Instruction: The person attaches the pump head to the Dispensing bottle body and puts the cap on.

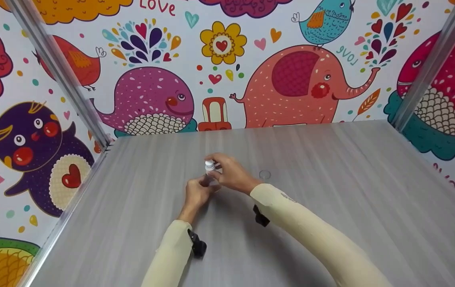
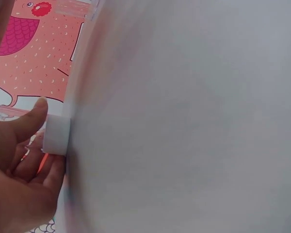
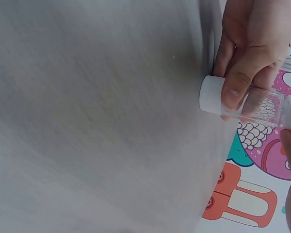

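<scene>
A small clear bottle with a white base and a stepped white top is held between the two hands above the table. My left hand grips its lower part; the left wrist view shows the thumb and fingers beside the white base. Around the white top, the thumb and fingers of my right hand pinch from the right. Only part of that hand shows at the edge of the right wrist view. A clear round cap lies on the table, to the right of the hands.
The grey wood-grain table reaches back to walls printed with cartoon animals. Metal posts stand at both back corners. Black wrist cameras are strapped over the pale sleeves.
</scene>
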Available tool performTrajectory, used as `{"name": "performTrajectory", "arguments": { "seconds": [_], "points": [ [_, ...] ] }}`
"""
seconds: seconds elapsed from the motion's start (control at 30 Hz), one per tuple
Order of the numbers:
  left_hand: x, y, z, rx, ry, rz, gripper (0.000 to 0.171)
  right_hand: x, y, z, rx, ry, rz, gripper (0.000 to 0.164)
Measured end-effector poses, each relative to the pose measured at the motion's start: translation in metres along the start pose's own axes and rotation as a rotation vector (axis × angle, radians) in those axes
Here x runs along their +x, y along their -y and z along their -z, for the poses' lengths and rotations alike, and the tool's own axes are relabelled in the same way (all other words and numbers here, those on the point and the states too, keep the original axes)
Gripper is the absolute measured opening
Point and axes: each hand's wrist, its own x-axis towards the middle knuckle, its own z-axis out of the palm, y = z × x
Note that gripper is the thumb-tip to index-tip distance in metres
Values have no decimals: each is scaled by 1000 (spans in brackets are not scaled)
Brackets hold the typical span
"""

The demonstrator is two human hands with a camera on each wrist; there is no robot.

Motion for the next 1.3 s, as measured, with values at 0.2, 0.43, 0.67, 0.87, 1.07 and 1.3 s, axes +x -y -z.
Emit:
{"name": "performTrajectory", "arguments": {
  "seconds": [0.2, 0.43, 0.67, 0.87, 1.07, 1.3],
  "points": [
    [-1, 1, 0, 21, -11, -24, 24, -1, -1, -2, 32, 16, -95, 56],
    [-1, -1, 0, 1, -4, 0, 25, 2, 4, 2, 131, -9, -152, 63],
    [0, 0, -1, -5, -5, 5, 23, 3, 5, 2, 117, -55, -80, 42],
    [-1, 1, 0, 3, -2, 2, 23, -1, 0, -5, 111, -81, -50, 33],
    [0, 1, 1, 14, 6, -22, 23, -1, -2, -4, 114, -85, -50, 34],
    [1, 1, 1, -3, 4, -5, 19, 0, -2, -2, 125, -71, -41, 34]
  ]
}}
